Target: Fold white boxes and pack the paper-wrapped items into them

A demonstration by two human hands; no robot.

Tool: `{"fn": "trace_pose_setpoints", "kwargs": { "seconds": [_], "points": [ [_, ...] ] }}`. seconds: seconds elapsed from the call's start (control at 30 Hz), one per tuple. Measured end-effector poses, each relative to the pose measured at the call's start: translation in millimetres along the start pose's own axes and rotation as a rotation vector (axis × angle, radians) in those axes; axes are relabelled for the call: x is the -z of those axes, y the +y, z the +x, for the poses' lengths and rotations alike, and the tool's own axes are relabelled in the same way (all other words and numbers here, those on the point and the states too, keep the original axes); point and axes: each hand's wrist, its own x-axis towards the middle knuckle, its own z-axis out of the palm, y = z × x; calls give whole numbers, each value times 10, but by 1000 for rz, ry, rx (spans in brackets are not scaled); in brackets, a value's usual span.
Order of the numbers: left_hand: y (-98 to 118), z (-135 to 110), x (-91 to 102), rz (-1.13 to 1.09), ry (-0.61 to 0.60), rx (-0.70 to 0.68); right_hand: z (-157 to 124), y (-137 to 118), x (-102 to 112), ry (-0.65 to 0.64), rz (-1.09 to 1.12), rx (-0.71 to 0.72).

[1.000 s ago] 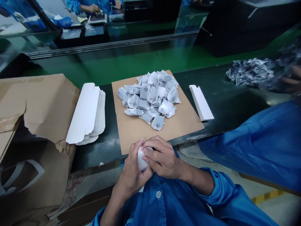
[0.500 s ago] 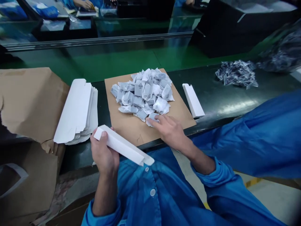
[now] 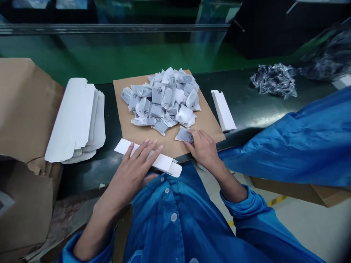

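Note:
My left hand [image 3: 135, 166] lies flat with fingers stretched out on a long narrow white carton [image 3: 168, 166] at the near edge of the table. My right hand [image 3: 204, 148] pinches a small grey-white packet [image 3: 183, 134] at the near side of a brown cardboard sheet [image 3: 208, 122]. A heap of the same packets [image 3: 161, 100] covers the middle of that sheet.
A stack of flat white carton blanks [image 3: 75, 120] lies left of the sheet, beside a torn brown cardboard box [image 3: 24, 106]. Another folded white carton [image 3: 222, 110] lies to the right. Crumpled dark plastic bags [image 3: 274, 78] sit far right. A blue-clad person [image 3: 301, 142] is on my right.
Both hands left my lap, where they gripped the carton. The left hand laid the carton on the table edge and flattened on it; the right reached to the pile and took a packet.

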Motion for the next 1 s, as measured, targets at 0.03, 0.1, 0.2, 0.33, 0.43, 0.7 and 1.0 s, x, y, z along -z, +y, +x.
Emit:
{"fn": "trace_pose_setpoints", "kwargs": {
  "seconds": [0.03, 0.1, 0.2, 0.33, 0.43, 0.7, 1.0],
  "points": [
    [-36, 24, 20, 34, -39, -27, -12, 14, 24, -7, 31, 9],
    [-89, 57, 46, 116, -9, -85, -54, 9, 127, 50, 111, 22],
    [-87, 57, 72, 268, 156, -168, -175, -100, 360, 311, 193, -16],
    [-5, 48, 60, 330, 288, -246, -326, -308, 550, 338, 187, 143],
    [36, 61, 27, 350, 322, -231, -358, -318, 558, 103, 239, 268],
    [151, 101, 33, 383, 335, -238, -190, -121, 622, -143, 323, 314],
    [210, 110, -26, 387, 415, -196, -163, -287, 555, -112, 794, 13]
  ]
}}
